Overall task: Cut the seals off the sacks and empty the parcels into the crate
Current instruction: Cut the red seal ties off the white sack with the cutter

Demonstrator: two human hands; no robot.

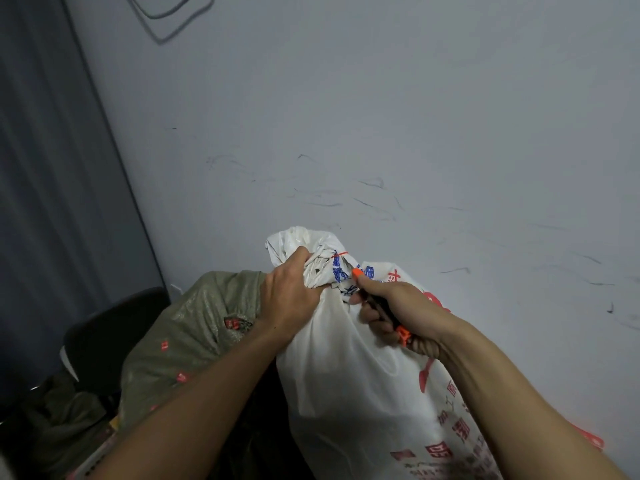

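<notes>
A white woven sack with red and blue print stands upright in front of me. Its neck is bunched and tied with a thin red seal. My left hand grips the gathered neck just below the seal. In my right hand I hold an orange-and-black utility knife, its orange tip pointing up at the neck close to the seal. The blade itself is too small to make out.
A green woven sack with red marks leans to the left of the white one. Behind it sits a dark chair-like object. A scuffed grey wall rises right behind the sacks, with a dark curtain at the left.
</notes>
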